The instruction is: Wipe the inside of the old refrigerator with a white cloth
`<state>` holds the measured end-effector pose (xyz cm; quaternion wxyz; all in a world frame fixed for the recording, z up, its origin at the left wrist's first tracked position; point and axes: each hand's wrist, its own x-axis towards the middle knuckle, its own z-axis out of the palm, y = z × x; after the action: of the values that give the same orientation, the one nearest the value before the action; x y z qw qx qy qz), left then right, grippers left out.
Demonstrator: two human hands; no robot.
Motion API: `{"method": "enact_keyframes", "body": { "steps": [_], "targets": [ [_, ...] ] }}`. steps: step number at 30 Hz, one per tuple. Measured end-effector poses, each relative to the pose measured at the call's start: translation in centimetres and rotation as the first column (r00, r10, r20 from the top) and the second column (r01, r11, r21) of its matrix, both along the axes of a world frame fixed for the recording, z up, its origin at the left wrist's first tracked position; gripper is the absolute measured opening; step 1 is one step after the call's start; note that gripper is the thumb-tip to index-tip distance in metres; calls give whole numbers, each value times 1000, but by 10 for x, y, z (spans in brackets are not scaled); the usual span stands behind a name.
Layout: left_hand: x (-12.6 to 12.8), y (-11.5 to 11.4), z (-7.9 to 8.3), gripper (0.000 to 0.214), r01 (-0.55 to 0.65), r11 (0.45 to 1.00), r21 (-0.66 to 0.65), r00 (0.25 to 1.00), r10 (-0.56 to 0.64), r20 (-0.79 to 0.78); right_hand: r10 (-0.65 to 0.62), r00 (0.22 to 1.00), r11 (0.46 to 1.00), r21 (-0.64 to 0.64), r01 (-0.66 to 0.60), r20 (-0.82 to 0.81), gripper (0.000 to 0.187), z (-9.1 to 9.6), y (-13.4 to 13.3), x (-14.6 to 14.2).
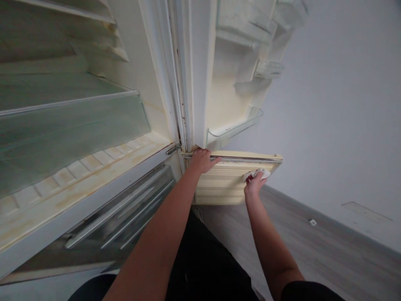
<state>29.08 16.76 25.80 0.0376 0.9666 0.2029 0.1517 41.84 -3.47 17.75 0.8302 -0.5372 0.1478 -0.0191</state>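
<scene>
My right hand (254,184) grips a white cloth (262,172) against the ribbed inner face of the lower fridge door (221,188), close to its outer end. The cloth is bunched up, and part of it is hidden behind my fingers. My left hand (203,160) rests on the top edge of that same door, near the hinge side, with its fingers spread. Just above my left hand stands the upper fridge door (202,75), swung open, with a clear door shelf (234,131) at its bottom.
To the left is the open, yellow-stained fridge compartment with a glass shelf (69,102). Below it, the lower compartment holds drawers with metallic strips (115,213). A grey wall (338,104) rises at the right above a wood-look floor (291,225), where a small white object (312,222) lies.
</scene>
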Motion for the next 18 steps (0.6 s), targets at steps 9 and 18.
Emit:
{"method": "enact_keyframes", "body": {
  "steps": [9, 18],
  "targets": [
    [2, 5, -2, 70, 22, 999, -41, 1000, -22, -14, 157, 984, 982, -94, -165, -84, 30, -2, -33, 54],
    [6, 7, -3, 78, 14, 999, -32, 999, -15, -41, 343, 890, 921, -79, -382, -300, 34, -39, 22, 7]
  ]
}}
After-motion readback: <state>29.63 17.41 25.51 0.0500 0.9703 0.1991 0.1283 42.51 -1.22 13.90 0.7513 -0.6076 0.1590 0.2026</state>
